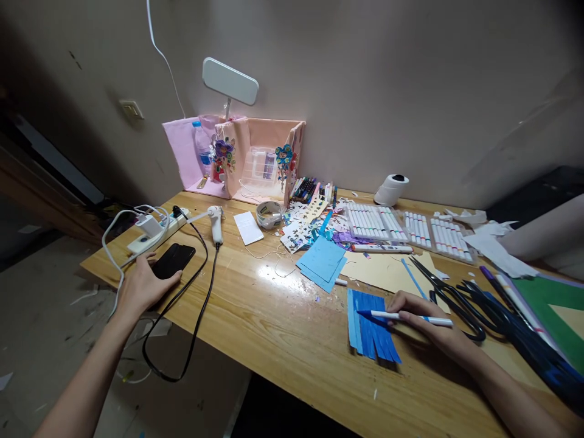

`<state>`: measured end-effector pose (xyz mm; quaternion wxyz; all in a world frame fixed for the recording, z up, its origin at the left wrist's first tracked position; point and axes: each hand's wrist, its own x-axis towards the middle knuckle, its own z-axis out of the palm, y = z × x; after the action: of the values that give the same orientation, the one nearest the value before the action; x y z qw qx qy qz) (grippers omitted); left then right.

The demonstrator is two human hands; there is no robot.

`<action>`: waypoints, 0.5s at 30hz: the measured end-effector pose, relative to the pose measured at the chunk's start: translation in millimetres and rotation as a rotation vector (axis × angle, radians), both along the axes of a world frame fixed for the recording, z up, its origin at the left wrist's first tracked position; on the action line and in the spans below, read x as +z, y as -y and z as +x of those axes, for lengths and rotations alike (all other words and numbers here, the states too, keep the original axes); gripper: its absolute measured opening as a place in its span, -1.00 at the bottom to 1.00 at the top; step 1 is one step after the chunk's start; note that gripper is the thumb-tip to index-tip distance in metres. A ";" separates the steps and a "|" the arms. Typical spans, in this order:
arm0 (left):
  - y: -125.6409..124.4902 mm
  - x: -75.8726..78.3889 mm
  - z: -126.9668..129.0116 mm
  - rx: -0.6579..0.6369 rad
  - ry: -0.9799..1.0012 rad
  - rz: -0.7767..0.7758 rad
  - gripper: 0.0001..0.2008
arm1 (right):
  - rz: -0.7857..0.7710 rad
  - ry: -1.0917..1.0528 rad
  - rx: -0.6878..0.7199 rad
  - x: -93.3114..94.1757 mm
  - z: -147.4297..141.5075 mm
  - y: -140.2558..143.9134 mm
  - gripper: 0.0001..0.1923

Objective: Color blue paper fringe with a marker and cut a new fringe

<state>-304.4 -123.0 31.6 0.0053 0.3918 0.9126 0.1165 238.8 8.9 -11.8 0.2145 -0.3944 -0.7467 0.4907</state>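
Observation:
My left hand (145, 285) is closed around the near end of a black smartphone (174, 260) at the table's left edge, with its thumb along one side and its fingers at the other. In my right hand (422, 319) is a white marker (390, 315) with a blue tip, held over a piece of blue paper (371, 340) cut into strips along its near edge. Most of that paper is coloured darker blue, while its left part stays light blue. The marker's tip appears to rest on it. A stack of light blue paper squares (322, 263) lies just beyond.
Large black scissors (449, 292) lie right of my right hand. Marker sets (374, 222), paper scraps and a tape roll (269, 214) fill the back. A glue gun (216, 226) and its black cord lie near a power strip (157, 232). Another person's arm (542, 225) enters at right.

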 end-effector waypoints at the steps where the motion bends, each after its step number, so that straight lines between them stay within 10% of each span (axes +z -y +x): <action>1: 0.6 1.2 -3.0 0.007 0.061 0.021 -0.14 | 0.000 0.001 -0.010 0.1 0.1 0.1 -0.70; 8: 13.1 17.6 -30.6 -0.034 0.713 0.259 -0.20 | -0.023 -0.012 -0.007 -2.8 1.2 -0.5 -0.69; 15: 9.8 -1.5 -30.0 -0.041 0.360 0.196 -0.56 | -0.033 0.004 0.006 -1.4 0.1 -0.7 -0.67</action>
<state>-334.4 -132.7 30.2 0.1325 0.3816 0.8732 0.2727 238.9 9.7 -13.3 0.2051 -0.3967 -0.7401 0.5028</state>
